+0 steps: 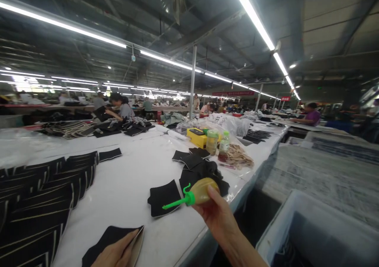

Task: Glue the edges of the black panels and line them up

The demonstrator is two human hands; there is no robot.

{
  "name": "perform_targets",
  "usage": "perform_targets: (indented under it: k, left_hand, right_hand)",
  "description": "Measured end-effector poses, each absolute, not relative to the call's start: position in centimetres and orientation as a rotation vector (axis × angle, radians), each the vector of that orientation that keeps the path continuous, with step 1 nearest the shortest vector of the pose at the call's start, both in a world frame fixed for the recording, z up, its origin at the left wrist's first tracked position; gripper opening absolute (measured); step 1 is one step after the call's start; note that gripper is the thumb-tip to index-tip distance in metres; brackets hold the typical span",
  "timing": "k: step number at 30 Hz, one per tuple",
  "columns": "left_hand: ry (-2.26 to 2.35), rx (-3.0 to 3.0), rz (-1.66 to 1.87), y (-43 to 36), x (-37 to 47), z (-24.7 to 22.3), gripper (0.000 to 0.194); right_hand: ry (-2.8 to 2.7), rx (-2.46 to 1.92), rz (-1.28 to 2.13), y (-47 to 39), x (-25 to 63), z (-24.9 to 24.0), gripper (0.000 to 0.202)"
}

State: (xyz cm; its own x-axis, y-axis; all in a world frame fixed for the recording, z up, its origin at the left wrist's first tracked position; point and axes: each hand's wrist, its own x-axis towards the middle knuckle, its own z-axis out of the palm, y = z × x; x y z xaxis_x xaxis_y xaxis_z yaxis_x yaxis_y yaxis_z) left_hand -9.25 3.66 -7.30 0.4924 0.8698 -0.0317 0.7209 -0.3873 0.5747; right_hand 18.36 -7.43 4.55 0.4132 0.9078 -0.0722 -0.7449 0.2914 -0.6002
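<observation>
- While the right hand (pixel 217 215) grips a yellow squeeze bottle (pixel 201 192) around its body, the green curved nozzle (pixel 174 203) points left and slightly down, towards the cut piece in front; held sideways like this, the tip is aimed at the work rather than upright as for storage.
- Bottle sits above the near table edge, not touching the white table (pixel 133 168).
- Left hand (pixel 117 253) lies at the bottom edge of view, fingers closed on a black fabric piece (pixel 109 239), apparently lifting its pale underside at the right edge; likely pinned flat so the edge stays exposed to the nozzle.
- Hands are apart, each on its own item.
- A second black piece (pixel 164 198) lies just beyond the nozzle, flat and alone, within easy reach.
- Loose black pieces (pixel 204 172) are heaped behind the bottle.
- Overlapping rows of black pieces with pale edges (pixel 44 188) fan out at left, edges left showing.
- Further back: yellow box (pixel 198 137), two small bottles (pixel 217 142), tan stack (pixel 239 156).
- Other workers sit at distant tables.
</observation>
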Motion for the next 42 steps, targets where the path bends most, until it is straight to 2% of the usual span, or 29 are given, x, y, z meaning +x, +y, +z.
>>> perform_targets:
  k: [4,7,14,24,33,42]
  left_hand:
    - [1.245,2.174,0.424,1.0,-8.0,-2.7,0.045]
    - [1.236,2.143,0.415,0.6,-7.6,-1.0,0.042]
    - [1.258,2.118,0.401,1.0,-8.1,-1.8,0.041]
    - [1.297,2.100,0.373,1.0,-8.1,-1.7,0.045]
    - [1.319,2.147,0.379,0.7,-8.0,-1.8,0.045]
    - [1.392,2.198,0.332,0.3,-7.6,-2.1,0.046]
  right_hand:
    - [-0.407,-0.703,1.109,-7.1,17.8,3.8,0.052]
    - [-0.568,-0.781,1.066,-6.5,17.5,3.1,0.048]
    - [-0.934,-1.042,0.863,-5.5,16.1,2.2,0.061]
    - [-1.499,-1.241,0.445,-3.9,14.1,1.1,0.059]
    - [-1.690,-1.235,0.232,-3.5,13.6,1.0,0.059]
    - [-1.654,-1.287,0.257,-3.3,13.6,1.1,0.056]
